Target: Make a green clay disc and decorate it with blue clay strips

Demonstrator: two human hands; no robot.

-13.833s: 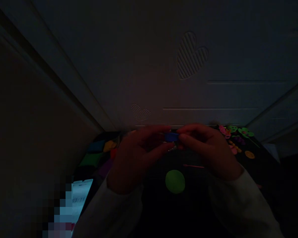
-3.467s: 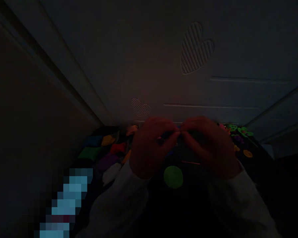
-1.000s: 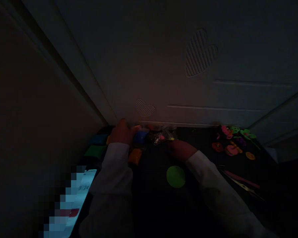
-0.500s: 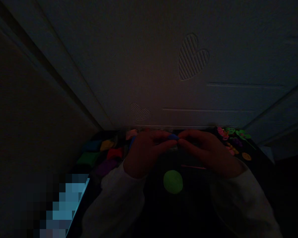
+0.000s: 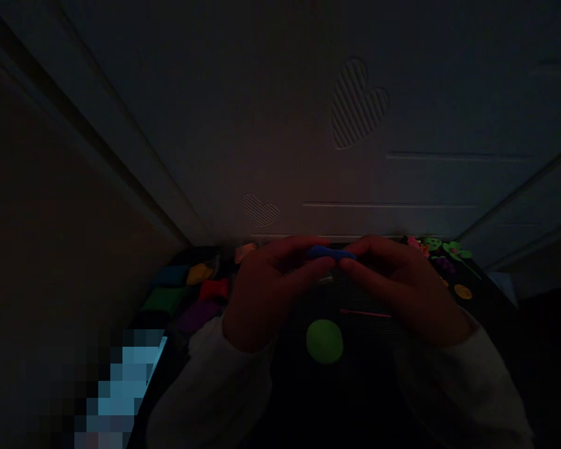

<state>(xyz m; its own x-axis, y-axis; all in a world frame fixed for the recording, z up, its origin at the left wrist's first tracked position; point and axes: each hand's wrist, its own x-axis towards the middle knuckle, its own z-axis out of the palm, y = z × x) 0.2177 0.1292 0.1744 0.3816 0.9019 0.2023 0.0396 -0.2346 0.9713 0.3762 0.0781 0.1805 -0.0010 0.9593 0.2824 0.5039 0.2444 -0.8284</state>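
Note:
A stretched piece of blue modelling clay (image 5: pixel 331 252) spans the gap between my two hands, above the dark table. My left hand (image 5: pixel 275 284) pinches its left end between thumb and fingers. At its right end, my right hand (image 5: pixel 397 274) grips it the same way. Nearer to me, a flat light-green clay disc (image 5: pixel 325 341) lies on the table. A thin pink stick (image 5: pixel 364 313) rests between the disc and my hands, close to my right hand. Dim light hides the finer detail of the fingers.
On the left sit several coloured clay blocks, among them red (image 5: pixel 214 289), green (image 5: pixel 164 299) and purple (image 5: pixel 199 315). Small shaped pieces, including a green flower-like one (image 5: pixel 457 251) and an orange disc (image 5: pixel 462 292), lie at the right. A pale panel with hearts (image 5: pixel 359 105) rises behind the table.
My hands have drawn slightly apart, and the blue clay between them is longer and shows more. The disc and stick stay where they were.

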